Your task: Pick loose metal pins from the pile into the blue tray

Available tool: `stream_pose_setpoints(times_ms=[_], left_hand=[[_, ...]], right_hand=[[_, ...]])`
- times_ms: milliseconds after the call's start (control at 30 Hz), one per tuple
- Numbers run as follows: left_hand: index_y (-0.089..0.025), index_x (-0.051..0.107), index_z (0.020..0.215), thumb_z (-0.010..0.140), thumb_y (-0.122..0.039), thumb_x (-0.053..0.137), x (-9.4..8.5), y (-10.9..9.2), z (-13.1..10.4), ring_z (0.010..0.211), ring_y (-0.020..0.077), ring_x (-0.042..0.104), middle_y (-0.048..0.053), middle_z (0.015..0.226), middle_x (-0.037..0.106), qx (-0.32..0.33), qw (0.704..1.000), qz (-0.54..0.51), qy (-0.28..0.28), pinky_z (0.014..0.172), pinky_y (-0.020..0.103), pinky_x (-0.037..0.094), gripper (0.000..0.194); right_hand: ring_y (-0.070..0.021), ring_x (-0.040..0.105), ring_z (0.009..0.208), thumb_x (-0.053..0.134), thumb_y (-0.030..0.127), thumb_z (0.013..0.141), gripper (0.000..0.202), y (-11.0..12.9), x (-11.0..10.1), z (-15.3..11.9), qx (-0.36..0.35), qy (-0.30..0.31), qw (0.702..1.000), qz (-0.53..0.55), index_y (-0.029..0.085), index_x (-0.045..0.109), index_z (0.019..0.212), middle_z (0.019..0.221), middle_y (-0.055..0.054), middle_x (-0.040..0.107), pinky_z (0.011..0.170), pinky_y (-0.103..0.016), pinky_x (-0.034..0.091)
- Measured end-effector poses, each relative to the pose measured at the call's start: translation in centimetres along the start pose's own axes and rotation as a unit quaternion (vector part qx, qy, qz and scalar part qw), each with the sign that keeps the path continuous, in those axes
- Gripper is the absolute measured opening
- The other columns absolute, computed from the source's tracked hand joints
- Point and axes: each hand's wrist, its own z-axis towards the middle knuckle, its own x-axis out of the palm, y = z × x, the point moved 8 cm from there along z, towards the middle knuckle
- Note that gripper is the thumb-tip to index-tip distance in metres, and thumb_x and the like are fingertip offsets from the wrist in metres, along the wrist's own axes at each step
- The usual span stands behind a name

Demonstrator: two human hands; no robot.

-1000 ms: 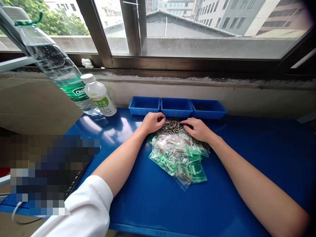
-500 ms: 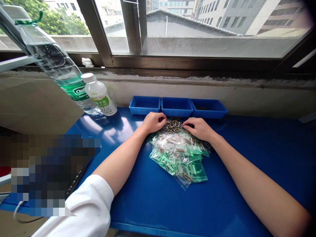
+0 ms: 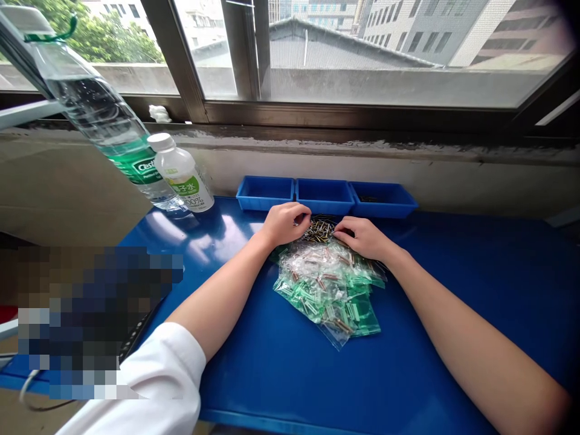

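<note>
A loose heap of small brass and dark metal pins or screws (image 3: 321, 229) lies between my hands; their exact kind is too small to tell. My left hand (image 3: 286, 223) is at the heap's left edge, thumb and forefinger pinched together. On the right edge, my right hand (image 3: 363, 237) also has its thumb and fingers closed in a pinch. Whatever either pinch holds is too small to make out. In front of the heap, several clear and green plastic bags (image 3: 317, 263) overlap, with copper-coloured pieces and pale strips in them.
Three blue bins stand in a row behind the heap: a left bin (image 3: 266, 203), a middle bin (image 3: 324, 206) and a right bin (image 3: 385, 211) with dark pieces inside. A large water bottle (image 3: 102, 115) and a white bottle (image 3: 181, 172) stand left on the blue table (image 3: 290, 380).
My left hand has shifted slightly right and away from me, over the heap's left edge. My right hand has barely moved.
</note>
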Motion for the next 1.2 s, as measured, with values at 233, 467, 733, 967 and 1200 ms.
stream_pose_setpoints(times_ms=[233,467,733,967,1200], left_hand=[[-0.018,0.068,0.099,0.081,-0.025,0.055,1.7,-1.5,0.0,0.091,0.0190,0.061,0.007,0.095,0.068,0.043,0.994,0.000,0.098,0.082,0.030,0.047,0.023],[-0.021,0.069,0.102,0.083,-0.025,0.055,3.4,-1.1,-0.7,0.100,0.0208,0.061,0.006,0.108,0.068,0.023,0.981,-0.021,0.191,0.091,0.034,0.045,0.025],[-0.018,0.071,0.090,0.082,-0.021,0.058,3.2,-1.1,-0.6,0.091,0.0182,0.065,0.005,0.097,0.071,0.036,0.981,-0.094,0.164,0.086,0.031,0.048,0.016],[-0.018,0.070,0.082,0.080,-0.020,0.059,3.0,-1.0,-0.6,0.086,0.0179,0.066,0.005,0.090,0.072,0.033,0.982,-0.114,0.143,0.082,0.031,0.051,0.012],[-0.017,0.070,0.079,0.079,-0.020,0.060,2.9,-1.0,-0.6,0.082,0.0169,0.066,0.006,0.088,0.071,0.029,0.982,-0.131,0.135,0.079,0.028,0.051,0.011]], right_hand=[[-0.0152,0.053,0.060,0.060,0.032,0.079,0.014,-0.8,-0.9,-0.4,0.041,-0.087,0.995,0.012,0.019,0.059,0.083,0.070,-0.002,0.058,0.056,-0.028,0.043],[-0.0243,0.060,0.096,0.052,0.032,0.086,0.026,-0.5,-0.1,0.1,0.014,-0.063,0.998,-0.022,0.021,0.068,0.104,0.102,-0.009,0.064,0.086,-0.038,0.048],[-0.0191,0.062,0.077,0.057,0.025,0.083,0.014,-0.7,-0.2,0.3,0.046,-0.053,0.997,0.023,0.018,0.069,0.080,0.085,-0.006,0.067,0.071,-0.032,0.049],[-0.0202,0.061,0.080,0.054,0.026,0.084,0.015,-0.5,0.1,0.2,0.010,-0.036,0.999,0.002,0.019,0.067,0.088,0.089,-0.007,0.066,0.071,-0.033,0.049],[-0.0194,0.060,0.075,0.055,0.027,0.083,0.014,-0.3,0.1,0.3,0.012,-0.028,1.000,0.007,0.019,0.066,0.082,0.083,-0.006,0.065,0.067,-0.032,0.048]])
